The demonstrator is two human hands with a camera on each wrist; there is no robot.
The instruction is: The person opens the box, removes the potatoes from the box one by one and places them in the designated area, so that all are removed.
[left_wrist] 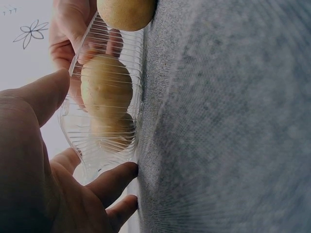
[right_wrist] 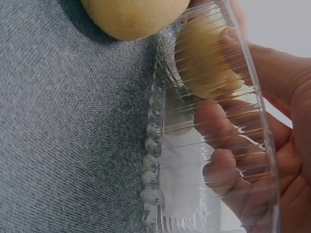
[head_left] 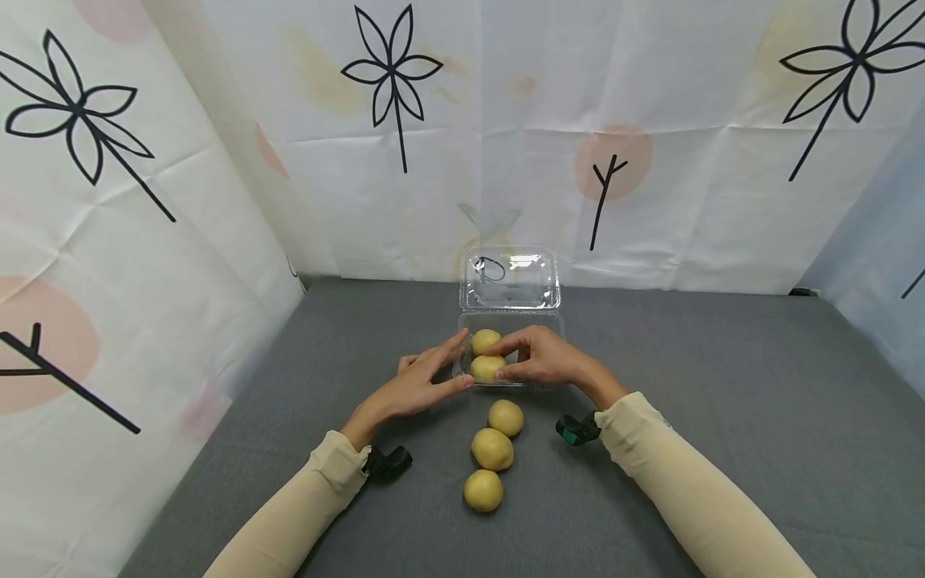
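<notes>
A clear plastic clamshell box [head_left: 548, 321] stands with its lid raised at the back. Inside lie two potatoes along its left side, a far one [head_left: 484, 340] and a near one [head_left: 487, 368]. My right hand [head_left: 545, 357] reaches into the box from the right and holds the near potato between thumb and fingers; in the right wrist view its thumb lies on that potato [right_wrist: 201, 58], seen through the ribbed wall. My left hand [head_left: 415, 387] has its fingers spread at the box's left side, thumb by the front left corner, fingertips right at the wall.
Three more potatoes lie in a row on the grey table [head_left: 347, 337] in front of the box: one nearest the box [head_left: 505, 418], a middle one [head_left: 493, 449] and a front one [head_left: 483, 490]. A patterned white cloth [head_left: 520, 185] hangs behind the box.
</notes>
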